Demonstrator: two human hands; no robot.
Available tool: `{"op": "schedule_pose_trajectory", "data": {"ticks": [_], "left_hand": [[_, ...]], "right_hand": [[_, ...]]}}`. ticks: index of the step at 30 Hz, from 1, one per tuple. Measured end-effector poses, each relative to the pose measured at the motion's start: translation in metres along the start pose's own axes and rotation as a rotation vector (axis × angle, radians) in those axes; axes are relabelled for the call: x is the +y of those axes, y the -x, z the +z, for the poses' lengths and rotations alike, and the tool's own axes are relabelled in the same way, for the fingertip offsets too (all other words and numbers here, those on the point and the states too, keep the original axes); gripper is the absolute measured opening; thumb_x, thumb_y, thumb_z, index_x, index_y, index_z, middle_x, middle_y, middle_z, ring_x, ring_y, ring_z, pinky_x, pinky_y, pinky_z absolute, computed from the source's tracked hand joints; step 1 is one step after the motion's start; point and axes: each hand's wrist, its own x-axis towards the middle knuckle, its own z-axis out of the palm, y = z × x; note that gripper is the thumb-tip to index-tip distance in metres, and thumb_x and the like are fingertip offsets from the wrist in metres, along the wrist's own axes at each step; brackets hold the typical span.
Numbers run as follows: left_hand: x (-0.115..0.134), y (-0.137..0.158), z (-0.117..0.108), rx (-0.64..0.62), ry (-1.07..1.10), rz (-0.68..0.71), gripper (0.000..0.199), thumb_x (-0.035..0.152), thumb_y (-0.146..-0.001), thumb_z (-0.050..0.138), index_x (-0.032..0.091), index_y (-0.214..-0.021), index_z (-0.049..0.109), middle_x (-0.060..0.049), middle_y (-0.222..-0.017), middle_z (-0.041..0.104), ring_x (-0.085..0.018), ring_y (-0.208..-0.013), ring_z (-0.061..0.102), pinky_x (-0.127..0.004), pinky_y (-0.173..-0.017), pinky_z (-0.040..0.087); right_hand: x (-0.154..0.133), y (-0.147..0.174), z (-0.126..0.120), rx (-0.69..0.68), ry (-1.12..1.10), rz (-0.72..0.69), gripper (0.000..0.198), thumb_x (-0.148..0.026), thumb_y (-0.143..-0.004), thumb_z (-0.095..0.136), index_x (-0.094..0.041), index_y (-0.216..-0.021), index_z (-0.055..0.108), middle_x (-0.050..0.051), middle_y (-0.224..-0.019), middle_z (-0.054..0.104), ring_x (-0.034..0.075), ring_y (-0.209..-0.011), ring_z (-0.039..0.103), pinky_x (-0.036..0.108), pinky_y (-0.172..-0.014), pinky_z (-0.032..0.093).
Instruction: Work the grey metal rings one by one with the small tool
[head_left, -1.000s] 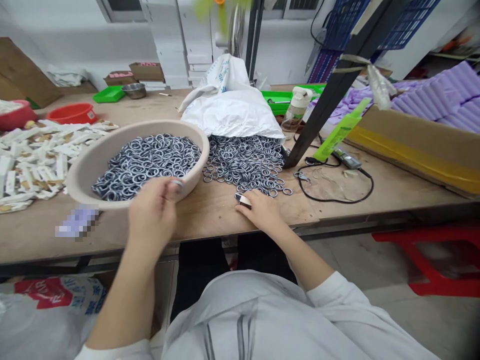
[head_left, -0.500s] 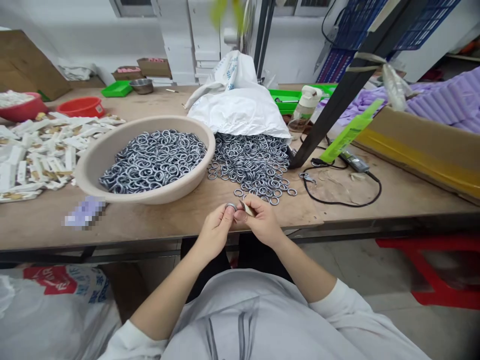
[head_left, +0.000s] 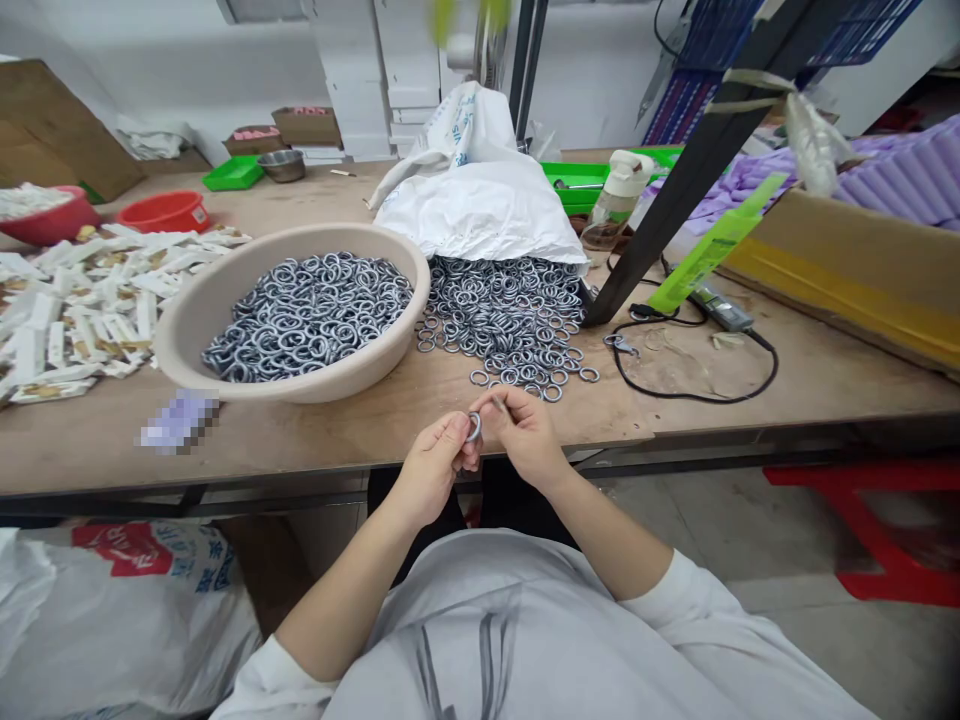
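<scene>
My left hand (head_left: 433,465) pinches a grey ring (head_left: 474,428) between thumb and fingers, just over the table's front edge. Right beside it, my right hand (head_left: 529,435) is closed on a small thin flat piece, like a blade (head_left: 499,404), mostly hidden by the fingers. Just beyond the hands lies a loose pile of grey rings (head_left: 517,320), spilling from the mouth of a white sack (head_left: 480,215). To the left, a beige basin (head_left: 169,330) holds many more such rings.
White sticks (head_left: 52,335) cover the table's left side, near a red basin (head_left: 161,212). On the right stand a slanted dark post (head_left: 660,200), a black cable (head_left: 675,400), a spray bottle (head_left: 611,205) and a carton (head_left: 862,270) of purple pieces. A red stool (head_left: 877,540) is at floor level.
The ring in my left hand has turned to face more upright. My right hand has drawn slightly up and away from it, and the thin piece shows less. The view has shifted slightly.
</scene>
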Motion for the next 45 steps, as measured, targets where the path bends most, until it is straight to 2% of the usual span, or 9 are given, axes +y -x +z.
{"op": "schedule_pose_trajectory", "data": {"ticks": [6, 13, 21, 23, 28, 33, 37, 41, 45], "left_hand": [[0.007, 0.001, 0.002, 0.069, 0.106, -0.046, 0.046, 0.054, -0.078, 0.072, 0.017, -0.063, 0.048, 0.004, -0.056, 0.045, -0.008, -0.053, 0.043, -0.021, -0.055, 0.041], [0.007, 0.001, 0.004, 0.17, 0.143, -0.113, 0.05, 0.055, -0.065, 0.083, 0.017, -0.07, 0.051, 0.006, -0.057, 0.048, -0.006, -0.049, 0.042, -0.017, -0.049, 0.038], [0.006, 0.014, -0.003, -0.115, -0.197, 0.057, 0.051, 0.059, -0.091, 0.052, 0.019, -0.061, 0.046, 0.0, -0.058, 0.046, -0.012, -0.056, 0.042, -0.027, -0.057, 0.037], [0.025, 0.016, -0.011, -0.001, -0.415, 0.198, 0.048, 0.058, -0.094, 0.047, 0.019, -0.065, 0.051, -0.002, -0.063, 0.051, -0.014, -0.06, 0.047, -0.029, -0.06, 0.04], [0.106, 0.0, -0.052, 0.59, -1.392, 0.703, 0.03, 0.038, -0.097, 0.047, 0.018, -0.102, 0.069, -0.01, -0.099, 0.069, -0.024, -0.098, 0.06, -0.039, -0.092, 0.045], [0.134, -0.02, -0.08, 0.742, -1.723, 0.535, 0.036, 0.034, -0.094, 0.051, 0.013, -0.117, 0.068, -0.016, -0.119, 0.066, -0.037, -0.116, 0.057, -0.055, -0.101, 0.042], [0.092, -0.015, -0.061, 0.481, -1.631, 0.865, 0.031, 0.031, -0.095, 0.05, 0.013, -0.115, 0.065, -0.016, -0.116, 0.067, -0.029, -0.114, 0.058, -0.044, -0.103, 0.043], [0.046, -0.011, -0.034, -0.016, -1.508, 0.669, 0.025, 0.035, -0.097, 0.047, 0.019, -0.099, 0.066, -0.009, -0.098, 0.07, -0.022, -0.093, 0.062, -0.035, -0.085, 0.047], [0.026, -0.013, -0.023, 0.002, -1.294, 0.511, 0.033, 0.039, -0.098, 0.042, 0.02, -0.078, 0.06, -0.005, -0.075, 0.062, -0.019, -0.075, 0.055, -0.032, -0.072, 0.042]], "right_hand": [[-0.011, 0.009, -0.01, -0.12, 0.543, -0.204, 0.055, -0.067, -0.096, 0.038, -0.02, -0.082, 0.063, 0.003, -0.073, 0.062, 0.015, -0.067, 0.055, 0.029, -0.065, 0.04], [-0.015, 0.015, -0.001, -0.109, 0.779, -0.334, 0.051, -0.057, -0.099, 0.04, -0.02, -0.064, 0.047, -0.001, -0.059, 0.048, 0.012, -0.056, 0.041, 0.027, -0.056, 0.027], [0.006, -0.007, -0.025, 0.049, 0.636, -0.018, 0.05, -0.057, -0.099, 0.039, -0.02, -0.066, 0.048, -0.004, -0.058, 0.044, 0.012, -0.058, 0.043, 0.025, -0.058, 0.03], [0.007, -0.013, -0.03, 0.062, 0.706, -0.007, 0.048, -0.058, -0.098, 0.042, -0.02, -0.074, 0.056, -0.003, -0.062, 0.051, 0.013, -0.062, 0.049, 0.026, -0.06, 0.032], [0.001, -0.032, -0.025, -0.012, 1.231, 0.032, 0.035, -0.053, -0.092, 0.059, -0.021, -0.102, 0.069, 0.005, -0.098, 0.068, 0.021, -0.083, 0.063, 0.029, -0.064, 0.036], [0.003, -0.053, -0.015, -0.111, 1.499, 0.135, 0.022, -0.027, -0.097, 0.05, -0.019, -0.099, 0.07, 0.012, -0.105, 0.065, 0.024, -0.089, 0.065, 0.031, -0.065, 0.04], [-0.002, -0.045, -0.017, -0.136, 1.26, 0.058, 0.017, -0.023, -0.096, 0.051, -0.019, -0.1, 0.067, 0.008, -0.104, 0.064, 0.021, -0.091, 0.062, 0.03, -0.071, 0.041], [-0.014, -0.027, -0.02, -0.309, 0.785, -0.047, 0.022, -0.028, -0.099, 0.049, -0.018, -0.083, 0.059, 0.001, -0.086, 0.06, 0.015, -0.085, 0.056, 0.026, -0.075, 0.039], [-0.016, -0.013, -0.015, -0.189, 0.536, -0.04, 0.031, -0.037, -0.099, 0.048, -0.019, -0.075, 0.053, -0.002, -0.076, 0.055, 0.013, -0.074, 0.05, 0.026, -0.07, 0.038]]}}
